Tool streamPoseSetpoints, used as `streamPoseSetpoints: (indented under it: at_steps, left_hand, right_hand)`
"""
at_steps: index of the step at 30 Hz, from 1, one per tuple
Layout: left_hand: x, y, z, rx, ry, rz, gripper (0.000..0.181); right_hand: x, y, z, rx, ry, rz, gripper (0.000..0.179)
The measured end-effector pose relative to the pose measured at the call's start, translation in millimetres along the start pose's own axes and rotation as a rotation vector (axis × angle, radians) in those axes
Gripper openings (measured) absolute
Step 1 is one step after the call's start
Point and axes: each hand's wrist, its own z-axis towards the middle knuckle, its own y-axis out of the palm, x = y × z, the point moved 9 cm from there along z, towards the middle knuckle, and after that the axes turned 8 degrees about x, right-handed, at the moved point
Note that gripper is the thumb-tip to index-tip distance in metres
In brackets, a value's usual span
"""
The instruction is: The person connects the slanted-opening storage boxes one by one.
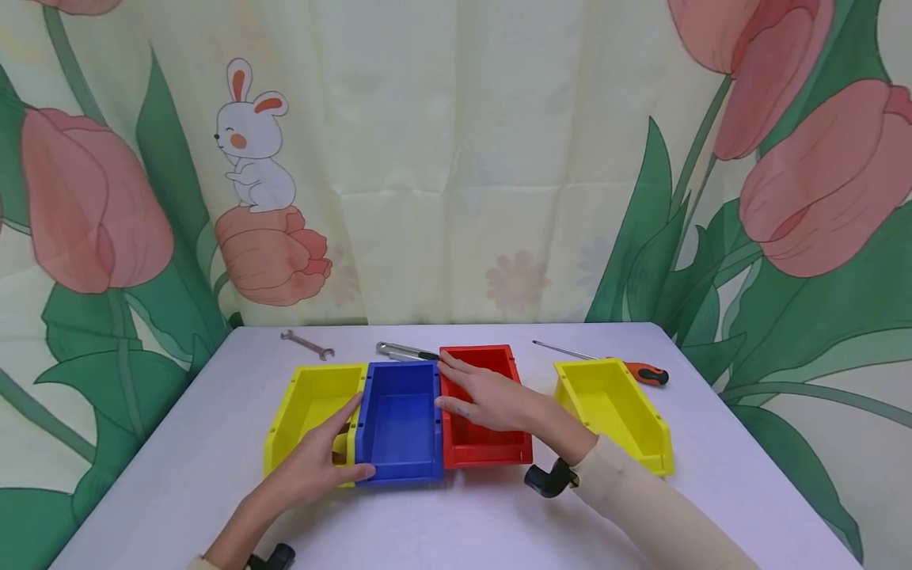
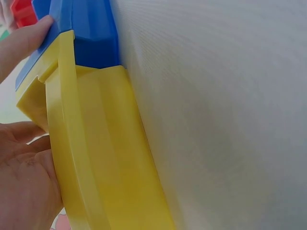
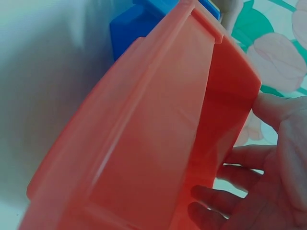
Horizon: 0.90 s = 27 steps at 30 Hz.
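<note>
Side by side on the table stand a yellow bin (image 1: 311,396), a blue bin (image 1: 399,419) and a red bin (image 1: 492,454). My left hand (image 1: 317,459) rests where the yellow and blue bins meet, thumb (image 2: 29,40) on the blue bin's front rim and index finger stretched along the seam. Its other fingers reach over the yellow bin (image 2: 105,148). Over the red bin (image 3: 148,129) lies my right hand (image 1: 495,400), fingers extended toward its left wall beside the blue bin. Whether every fingertip touches is hard to tell.
A second yellow bin (image 1: 613,404) stands apart at the right, with an orange-handled screwdriver (image 1: 647,373) partly behind it. At the back lie a wrench (image 1: 308,343) and a metal tool (image 1: 406,350) with a dark end, partly hidden. A curtain (image 1: 456,198) hangs behind the table.
</note>
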Motion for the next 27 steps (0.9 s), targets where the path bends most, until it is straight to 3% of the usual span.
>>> streamPoseSetpoints:
  at_steps: [27]
  left_hand:
    - [0.2, 0.6, 1.4, -0.008, 0.016, -0.006, 0.116]
  right_hand:
    - [5.3, 14.2, -1.7, -0.03, 0.011, 0.021, 0.081]
